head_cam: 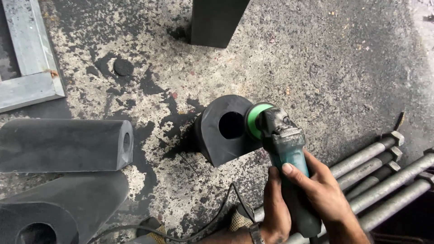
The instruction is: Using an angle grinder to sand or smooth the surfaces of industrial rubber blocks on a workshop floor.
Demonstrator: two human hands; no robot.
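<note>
1. Stained concrete floor fills the frame, pale and speckled with black patches and smears, darker toward the right edge.
2. At lower left lie two long black rubber blocks, each with a round bore showing at its end; the nearer one is cut off by the bottom edge.
3. A grey metal angle frame sits in the upper left corner, and a dark upright post stands at top centre.
4. Several long grey threaded bolts with hex heads lie side by side at lower right, running up toward the right edge.
5. In the centre stands a shorter black rubber block with a round hole through its face. Its face looks even and dull; whether any of it has been ground is hard to tell, and I judge the work on it as under way rather than finished.
6. An angle grinder with a teal body and a green disc rests against the block's right edge, just beside the hole. Its black cable trails toward bottom left.
7. Left hand wraps the grinder's rear from below, fingers closed round it; right hand clasps the body from the right, thumb on top.
</note>
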